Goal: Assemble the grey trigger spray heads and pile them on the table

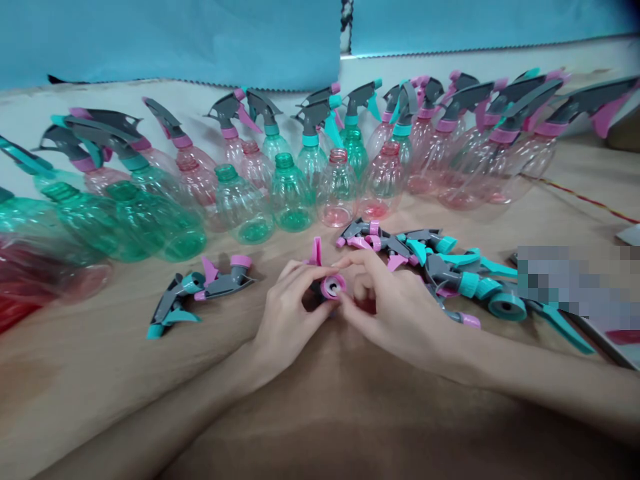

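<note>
Between my two hands is a grey and pink spray trigger head (333, 287), its round pink collar facing up toward me and its pink lever sticking up behind. My left hand (295, 307) is closed around its left side. The fingertips of my right hand (385, 293) pinch the collar's right edge; whether they also hold a small part cannot be made out. Two loose trigger heads, a teal one (175, 303) and a pink one (227, 279), lie left of my left hand. A pile of loose trigger heads (450, 267) lies beyond and right of my right hand.
Open-necked green bottles (293, 193) and pink bottles (337, 190) stand in front. Behind them are several bottles fitted with trigger heads (313, 123). Something red (20, 313) lies at the left edge. A blurred flat object (575, 287) and a red-yellow cord (590, 197) are at right.
</note>
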The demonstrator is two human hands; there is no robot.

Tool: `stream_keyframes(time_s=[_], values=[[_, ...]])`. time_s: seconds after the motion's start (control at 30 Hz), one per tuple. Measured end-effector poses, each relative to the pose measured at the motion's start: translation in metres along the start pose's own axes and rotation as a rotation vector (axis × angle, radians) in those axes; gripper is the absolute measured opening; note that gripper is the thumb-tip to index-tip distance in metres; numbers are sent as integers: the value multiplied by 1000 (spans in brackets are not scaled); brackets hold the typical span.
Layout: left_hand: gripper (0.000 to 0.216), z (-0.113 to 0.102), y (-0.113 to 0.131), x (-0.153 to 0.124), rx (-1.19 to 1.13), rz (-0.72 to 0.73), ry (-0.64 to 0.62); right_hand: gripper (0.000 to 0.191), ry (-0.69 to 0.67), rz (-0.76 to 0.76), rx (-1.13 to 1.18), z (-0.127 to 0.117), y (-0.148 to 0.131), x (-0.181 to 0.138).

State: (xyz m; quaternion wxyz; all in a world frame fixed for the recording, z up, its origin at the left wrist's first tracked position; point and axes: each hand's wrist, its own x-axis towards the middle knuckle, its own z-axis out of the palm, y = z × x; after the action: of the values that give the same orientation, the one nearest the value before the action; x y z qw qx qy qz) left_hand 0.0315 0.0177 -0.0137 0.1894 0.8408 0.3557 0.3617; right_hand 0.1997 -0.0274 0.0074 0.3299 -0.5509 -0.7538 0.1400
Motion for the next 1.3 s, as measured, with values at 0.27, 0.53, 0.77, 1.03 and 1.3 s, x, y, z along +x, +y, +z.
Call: stream_keyframes(time_s=[0.27,0.53,0.77,1.03,1.3], values=[[23,-1,1,-2,-3,20,-17,34,-159,124,228,-4,5,6],[17,0,0,-2,9,124,-14,30,-290,220,372,-8,7,11],[20,1,-1,-4,30,268,11,29,-234,215,334,-5,-1,5],[19,2,-2,-3,67,324,17,27,-153,153,368,6,3,3],[16,2,-1,-4,42,316,-12,39,-140,83,148,1,-4,1]])
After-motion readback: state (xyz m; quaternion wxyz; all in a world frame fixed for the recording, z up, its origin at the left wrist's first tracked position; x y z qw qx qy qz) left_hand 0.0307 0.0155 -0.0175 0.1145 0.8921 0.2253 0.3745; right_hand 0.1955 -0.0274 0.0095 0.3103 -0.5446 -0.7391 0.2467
